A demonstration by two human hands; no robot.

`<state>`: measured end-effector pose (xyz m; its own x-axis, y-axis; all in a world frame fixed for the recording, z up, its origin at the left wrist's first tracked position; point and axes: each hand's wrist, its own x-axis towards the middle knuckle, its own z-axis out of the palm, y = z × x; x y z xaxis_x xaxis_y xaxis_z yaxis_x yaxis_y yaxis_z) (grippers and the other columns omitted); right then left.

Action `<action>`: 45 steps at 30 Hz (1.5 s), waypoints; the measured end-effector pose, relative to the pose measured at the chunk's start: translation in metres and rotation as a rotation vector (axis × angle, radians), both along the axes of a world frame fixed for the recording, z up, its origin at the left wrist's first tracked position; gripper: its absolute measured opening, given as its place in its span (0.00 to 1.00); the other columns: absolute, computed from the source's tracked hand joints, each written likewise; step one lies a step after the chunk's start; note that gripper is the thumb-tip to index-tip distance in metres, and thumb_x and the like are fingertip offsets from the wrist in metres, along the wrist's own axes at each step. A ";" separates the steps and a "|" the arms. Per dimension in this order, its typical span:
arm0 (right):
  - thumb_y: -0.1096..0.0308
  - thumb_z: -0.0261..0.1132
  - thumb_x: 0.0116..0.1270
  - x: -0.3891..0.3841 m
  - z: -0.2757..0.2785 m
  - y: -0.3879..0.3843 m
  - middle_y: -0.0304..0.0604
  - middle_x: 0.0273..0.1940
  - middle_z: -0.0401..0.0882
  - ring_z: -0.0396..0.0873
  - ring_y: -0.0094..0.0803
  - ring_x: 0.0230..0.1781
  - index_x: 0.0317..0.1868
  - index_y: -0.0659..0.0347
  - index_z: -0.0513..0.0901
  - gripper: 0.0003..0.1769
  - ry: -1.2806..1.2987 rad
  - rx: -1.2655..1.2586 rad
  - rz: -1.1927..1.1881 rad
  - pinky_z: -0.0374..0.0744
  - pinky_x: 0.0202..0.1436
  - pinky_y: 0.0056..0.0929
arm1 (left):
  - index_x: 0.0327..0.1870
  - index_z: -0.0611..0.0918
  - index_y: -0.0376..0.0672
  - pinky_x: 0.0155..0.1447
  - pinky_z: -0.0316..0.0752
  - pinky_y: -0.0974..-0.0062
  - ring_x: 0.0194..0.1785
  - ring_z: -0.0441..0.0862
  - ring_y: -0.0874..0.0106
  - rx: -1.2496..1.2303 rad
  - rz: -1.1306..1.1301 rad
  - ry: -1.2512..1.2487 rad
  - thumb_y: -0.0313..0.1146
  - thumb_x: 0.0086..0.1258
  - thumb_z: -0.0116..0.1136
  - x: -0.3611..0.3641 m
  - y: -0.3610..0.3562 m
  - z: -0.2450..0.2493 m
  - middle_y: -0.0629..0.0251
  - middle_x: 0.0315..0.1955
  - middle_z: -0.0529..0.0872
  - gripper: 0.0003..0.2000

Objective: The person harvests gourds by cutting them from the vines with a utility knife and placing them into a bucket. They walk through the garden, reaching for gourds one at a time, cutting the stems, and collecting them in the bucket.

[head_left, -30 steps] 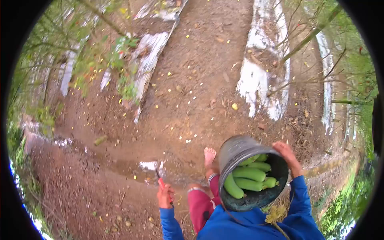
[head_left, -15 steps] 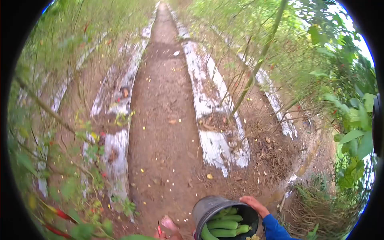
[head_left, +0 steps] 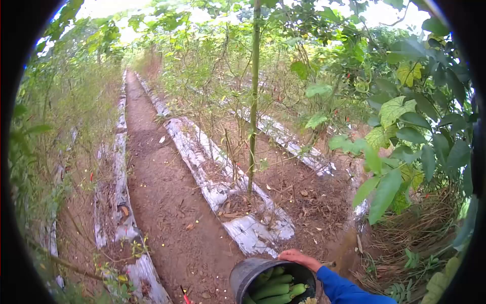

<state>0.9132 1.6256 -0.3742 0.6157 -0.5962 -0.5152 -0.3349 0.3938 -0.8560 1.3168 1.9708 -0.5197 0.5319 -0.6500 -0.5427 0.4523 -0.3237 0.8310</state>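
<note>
My right hand (head_left: 298, 257), at the end of a blue sleeve (head_left: 347, 290), grips the rim of a black bucket (head_left: 246, 276), with the fingers over its edge. The bucket tilts at the bottom of the view, its mouth turned to me. Inside lie several long, smooth green gourds (head_left: 272, 291). Left of the bucket, at the bottom edge, a small red-handled tool (head_left: 187, 299) with a thin dark tip sticks up. My left hand is at its handle, almost wholly cut off by the frame.
A dirt path (head_left: 167, 187) runs away between beds covered with torn silvery plastic sheet (head_left: 253, 234). An upright green stem (head_left: 254, 101) rises from the right bed. Broad leaves (head_left: 387, 195) hang close on the right, above dry grass (head_left: 405, 243). Thin bushy plants (head_left: 76, 116) line the left.
My view has lifted and turned to the right, so the path now lies further left. The bucket stays in my right hand. A bare foot seen earlier is now out of view.
</note>
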 end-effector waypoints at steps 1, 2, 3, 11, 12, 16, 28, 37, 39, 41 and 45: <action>0.55 0.63 0.74 0.013 0.004 -0.005 0.34 0.46 0.81 0.76 0.17 0.51 0.49 0.62 0.83 0.17 -0.006 0.006 -0.005 0.72 0.55 0.20 | 0.63 0.77 0.45 0.18 0.64 0.79 0.16 0.67 0.80 -0.039 0.021 -0.054 0.47 0.73 0.58 -0.003 -0.019 0.038 0.74 0.20 0.73 0.22; 0.53 0.64 0.72 0.030 0.019 -0.010 0.32 0.43 0.81 0.76 0.17 0.48 0.47 0.61 0.84 0.18 -0.040 -0.100 -0.034 0.73 0.53 0.20 | 0.58 0.79 0.46 0.18 0.61 0.79 0.16 0.66 0.81 -0.001 0.126 -0.001 0.49 0.72 0.59 -0.012 -0.042 0.084 0.75 0.19 0.73 0.20; 0.51 0.64 0.71 0.046 0.031 -0.015 0.30 0.40 0.82 0.77 0.17 0.45 0.45 0.60 0.84 0.19 -0.074 -0.198 -0.059 0.74 0.50 0.21 | 0.58 0.79 0.46 0.17 0.60 0.79 0.16 0.66 0.81 0.030 0.153 0.014 0.49 0.72 0.59 -0.010 -0.058 0.096 0.75 0.19 0.73 0.21; 0.67 0.52 0.76 0.135 -0.023 -0.178 0.48 0.63 0.73 0.66 0.36 0.70 0.61 0.65 0.80 0.20 -0.171 -0.220 0.241 0.61 0.75 0.31 | 0.60 0.78 0.46 0.17 0.58 0.80 0.16 0.65 0.81 0.111 0.108 0.045 0.49 0.72 0.59 0.049 -0.155 0.068 0.74 0.20 0.73 0.22; 0.67 0.51 0.76 0.155 0.014 -0.183 0.48 0.63 0.73 0.67 0.38 0.70 0.61 0.65 0.80 0.20 -0.276 -0.219 0.227 0.61 0.75 0.33 | 0.61 0.77 0.46 0.17 0.57 0.80 0.16 0.65 0.81 0.105 0.104 0.033 0.49 0.72 0.59 0.060 -0.162 0.067 0.74 0.20 0.73 0.22; 0.67 0.50 0.76 0.233 0.046 -0.235 0.49 0.64 0.76 0.69 0.40 0.68 0.62 0.68 0.80 0.21 -0.546 -0.373 0.428 0.62 0.75 0.35 | 0.61 0.78 0.46 0.18 0.56 0.81 0.16 0.64 0.80 0.097 0.135 0.049 0.48 0.72 0.60 0.101 -0.187 0.060 0.73 0.21 0.73 0.22; 0.63 0.56 0.73 0.527 0.063 -0.381 0.50 0.56 0.82 0.79 0.39 0.58 0.55 0.67 0.82 0.19 -0.268 -0.454 0.681 0.72 0.65 0.34 | 0.37 0.77 0.47 0.16 0.59 0.78 0.14 0.66 0.82 0.173 0.204 -0.119 0.51 0.72 0.55 0.267 -0.277 0.078 0.75 0.18 0.76 0.15; 0.58 0.60 0.71 0.740 0.095 -0.454 0.50 0.55 0.82 0.79 0.37 0.56 0.53 0.68 0.83 0.21 0.097 -0.489 1.010 0.73 0.63 0.33 | 0.37 0.76 0.46 0.20 0.62 0.78 0.17 0.71 0.81 -0.142 0.389 -0.443 0.51 0.72 0.55 0.440 -0.377 0.128 0.72 0.19 0.78 0.16; 0.57 0.60 0.71 0.764 0.096 -0.476 0.49 0.55 0.83 0.79 0.37 0.55 0.53 0.68 0.83 0.22 0.114 -0.500 1.049 0.74 0.62 0.33 | 0.37 0.76 0.45 0.20 0.63 0.78 0.17 0.72 0.81 -0.160 0.396 -0.424 0.51 0.72 0.55 0.454 -0.400 0.158 0.71 0.19 0.78 0.17; 0.56 0.61 0.71 0.786 0.088 -0.503 0.49 0.54 0.83 0.80 0.36 0.54 0.52 0.68 0.83 0.22 0.116 -0.507 1.081 0.74 0.62 0.33 | 0.40 0.77 0.46 0.20 0.60 0.81 0.18 0.70 0.83 -0.064 0.394 -0.397 0.49 0.73 0.56 0.461 -0.424 0.162 0.74 0.20 0.77 0.14; 0.54 0.63 0.70 0.823 0.044 -0.577 0.49 0.54 0.83 0.80 0.35 0.53 0.51 0.68 0.84 0.24 0.076 -0.526 1.121 0.74 0.61 0.32 | 0.43 0.77 0.47 0.17 0.59 0.81 0.17 0.69 0.84 -0.029 0.442 -0.336 0.49 0.73 0.56 0.458 -0.472 0.114 0.73 0.21 0.78 0.14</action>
<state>1.7365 1.0488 -0.3298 0.8980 0.0948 -0.4297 -0.3208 -0.5274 -0.7867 1.7746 1.4989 -0.4053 0.8980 -0.3382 -0.2815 0.2486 -0.1378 0.9587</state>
